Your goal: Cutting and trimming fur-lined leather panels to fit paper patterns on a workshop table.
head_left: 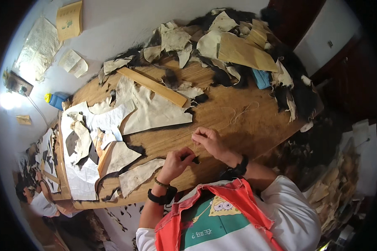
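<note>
Both hands are over the near part of the wooden table, close together. My left hand [178,164] is closed with its fingertips pinched, and a small dark scrap [196,160] shows beside them. My right hand [211,143], a little farther off and to the right, is also pinched; whatever it holds is too small to make out. Left of my left hand lies a long cream hide strip [139,177]. Beyond it is a large cream hide piece [155,113] with dark fur along its edges. A loose pale thread [244,112] curls on the table to the right.
A wooden strip [153,87] lies across the large hide. White paper patterns [83,175] and hide scraps cover the left side. Fur-edged hides [176,38] pile along the back, with a blue cloth [262,78] at the right. A co-worker [44,203] sits far left.
</note>
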`<state>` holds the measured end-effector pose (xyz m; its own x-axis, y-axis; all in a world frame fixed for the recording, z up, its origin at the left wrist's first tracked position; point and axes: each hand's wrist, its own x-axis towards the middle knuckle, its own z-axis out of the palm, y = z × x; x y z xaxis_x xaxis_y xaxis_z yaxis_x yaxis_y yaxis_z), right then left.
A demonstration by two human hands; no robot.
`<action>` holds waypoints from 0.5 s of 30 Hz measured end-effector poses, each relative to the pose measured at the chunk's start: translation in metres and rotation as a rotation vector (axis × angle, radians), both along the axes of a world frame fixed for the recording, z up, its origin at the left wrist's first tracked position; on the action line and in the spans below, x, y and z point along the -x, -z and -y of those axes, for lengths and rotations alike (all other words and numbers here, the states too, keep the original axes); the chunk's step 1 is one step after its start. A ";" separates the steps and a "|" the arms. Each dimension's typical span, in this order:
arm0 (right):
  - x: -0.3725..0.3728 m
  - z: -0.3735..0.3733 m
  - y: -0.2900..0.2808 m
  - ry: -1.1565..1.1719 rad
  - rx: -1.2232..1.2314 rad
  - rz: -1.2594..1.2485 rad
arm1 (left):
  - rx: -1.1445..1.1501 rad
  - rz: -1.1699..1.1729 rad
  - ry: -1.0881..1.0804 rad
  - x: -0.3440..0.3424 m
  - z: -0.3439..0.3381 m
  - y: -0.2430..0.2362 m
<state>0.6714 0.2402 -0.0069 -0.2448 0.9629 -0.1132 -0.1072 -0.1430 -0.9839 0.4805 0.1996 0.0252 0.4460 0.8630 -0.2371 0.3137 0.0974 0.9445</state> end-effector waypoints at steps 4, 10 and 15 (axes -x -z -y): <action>-0.022 0.017 -0.026 0.191 -0.366 0.625 | -0.298 -0.372 0.236 0.001 0.000 -0.026; -0.038 0.039 -0.048 0.441 -0.431 0.754 | 0.124 0.440 -0.243 0.005 0.000 -0.001; -0.024 0.049 -0.070 0.312 -0.427 0.458 | 0.326 0.618 -0.271 0.027 -0.001 0.002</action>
<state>0.6952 0.1909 0.0633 0.0328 0.9636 0.2653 0.3585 0.2365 -0.9031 0.4531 0.2010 0.0235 0.3628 0.8905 -0.2744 -0.3399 0.4007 0.8508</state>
